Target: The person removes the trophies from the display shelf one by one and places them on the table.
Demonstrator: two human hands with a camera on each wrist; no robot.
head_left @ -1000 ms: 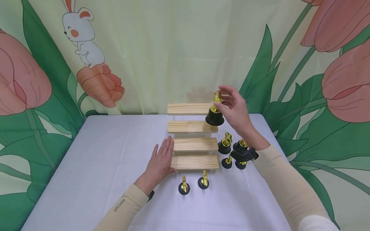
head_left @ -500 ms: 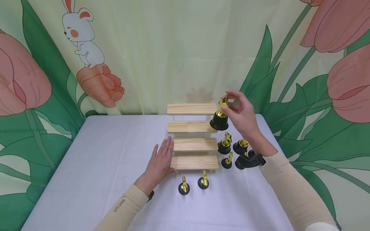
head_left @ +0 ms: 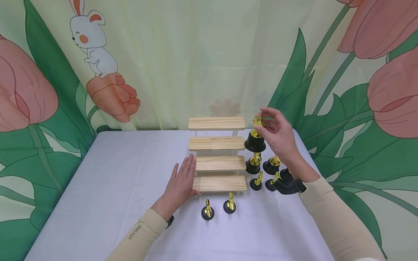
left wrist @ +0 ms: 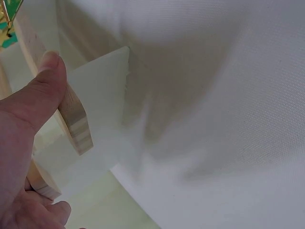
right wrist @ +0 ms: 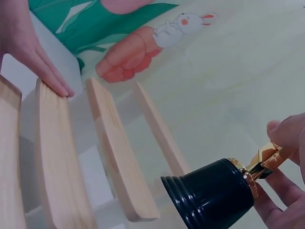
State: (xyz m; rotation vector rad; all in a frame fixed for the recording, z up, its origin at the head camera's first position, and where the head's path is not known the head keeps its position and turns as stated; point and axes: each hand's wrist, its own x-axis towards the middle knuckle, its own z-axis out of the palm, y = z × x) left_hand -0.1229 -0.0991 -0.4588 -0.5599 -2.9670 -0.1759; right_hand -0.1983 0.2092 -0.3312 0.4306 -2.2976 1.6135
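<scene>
In the head view my right hand (head_left: 281, 136) pinches the gold top of a trophy (head_left: 255, 142) with a black base. It is held upright, just right of the tiered wooden stand (head_left: 217, 143). In the right wrist view the trophy's black base (right wrist: 214, 193) tilts toward the boards, its gold figure partly hidden by fingers. My left hand (head_left: 177, 183) rests with straight fingers against the left ends of the lower boards. The left wrist view shows its thumb (left wrist: 50, 81) lying over a board end (left wrist: 76, 121).
Several smaller trophies stand on the table right of the stand, among them one gold-topped trophy (head_left: 256, 182). Two little trophies, a left one (head_left: 208, 211) and a right one (head_left: 230, 206), stand in front. A printed curtain (head_left: 163, 65) hangs behind the white-covered table (head_left: 107, 174).
My right hand has carried the trophy right and down, from over the upper boards to beside the stand's right end. The left hand has stayed in place.
</scene>
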